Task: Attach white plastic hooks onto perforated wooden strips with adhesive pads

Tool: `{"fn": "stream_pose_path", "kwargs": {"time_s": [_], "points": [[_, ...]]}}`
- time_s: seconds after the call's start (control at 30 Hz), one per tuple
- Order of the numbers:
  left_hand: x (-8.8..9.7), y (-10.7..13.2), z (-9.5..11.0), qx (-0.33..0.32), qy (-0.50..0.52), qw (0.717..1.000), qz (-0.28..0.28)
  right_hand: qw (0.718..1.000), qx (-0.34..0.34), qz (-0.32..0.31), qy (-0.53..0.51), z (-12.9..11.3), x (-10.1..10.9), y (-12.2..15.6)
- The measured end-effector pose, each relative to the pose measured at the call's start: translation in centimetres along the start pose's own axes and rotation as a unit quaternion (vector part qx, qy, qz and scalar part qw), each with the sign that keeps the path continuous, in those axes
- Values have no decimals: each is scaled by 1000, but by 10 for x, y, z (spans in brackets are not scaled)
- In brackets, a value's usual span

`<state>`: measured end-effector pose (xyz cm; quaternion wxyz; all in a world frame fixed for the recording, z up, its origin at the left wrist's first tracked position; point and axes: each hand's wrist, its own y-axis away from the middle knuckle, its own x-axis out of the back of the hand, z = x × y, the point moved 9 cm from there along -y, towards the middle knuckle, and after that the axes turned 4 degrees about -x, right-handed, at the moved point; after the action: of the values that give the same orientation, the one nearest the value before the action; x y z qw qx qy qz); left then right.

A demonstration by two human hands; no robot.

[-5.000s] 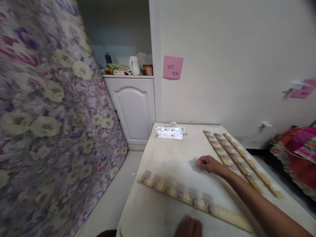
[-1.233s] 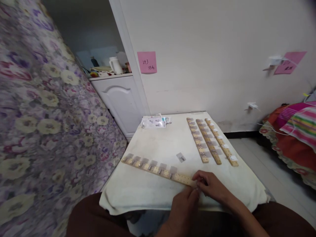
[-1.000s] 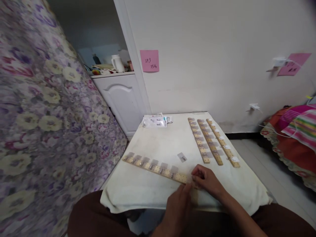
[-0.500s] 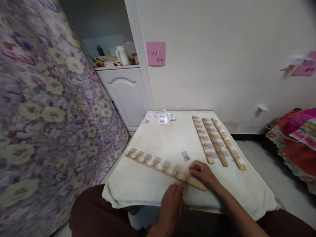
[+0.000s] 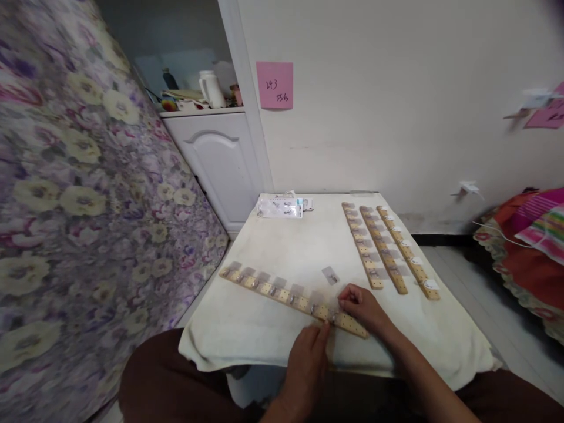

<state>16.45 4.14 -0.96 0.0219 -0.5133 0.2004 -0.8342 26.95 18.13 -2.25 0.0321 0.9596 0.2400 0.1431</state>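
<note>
A long, perforated wooden strip [image 5: 304, 304] lies slantwise near the front of the table, with a row of small clear plastic cards bearing tiny metal pieces along it. My right hand [image 5: 363, 306] is over the strip's right part, thumb and forefinger pinched at the edge of a clear card [image 5: 335, 302]. My left hand [image 5: 306, 358] rests at the strip's near edge, fingers drawn together. Its fingertips touch the strip beside that card's metal piece; whether they grip anything is hidden. Just beyond lies a loose clear card [image 5: 330, 275] with a small metal piece.
Three more strips [image 5: 368, 267] with cards stand in rows at the table's right. Flat clear packs [image 5: 280, 207] lie at the far left corner. A floral curtain [image 5: 101, 205] hangs on the left, and a wall [image 5: 335, 117] rises behind the white-covered table [image 5: 304, 247].
My left fingertips have moved up to the strip's near edge by the card. My right hand keeps its pinch almost in place. The whole view has shifted slightly.
</note>
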Motion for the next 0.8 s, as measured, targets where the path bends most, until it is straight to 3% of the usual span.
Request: {"fn": "stream_pose_path", "kwargs": {"time_s": [0.8], "points": [[-4, -2, 0, 19, -43, 998, -29, 1000, 2, 18, 17, 2, 2, 0]]}}
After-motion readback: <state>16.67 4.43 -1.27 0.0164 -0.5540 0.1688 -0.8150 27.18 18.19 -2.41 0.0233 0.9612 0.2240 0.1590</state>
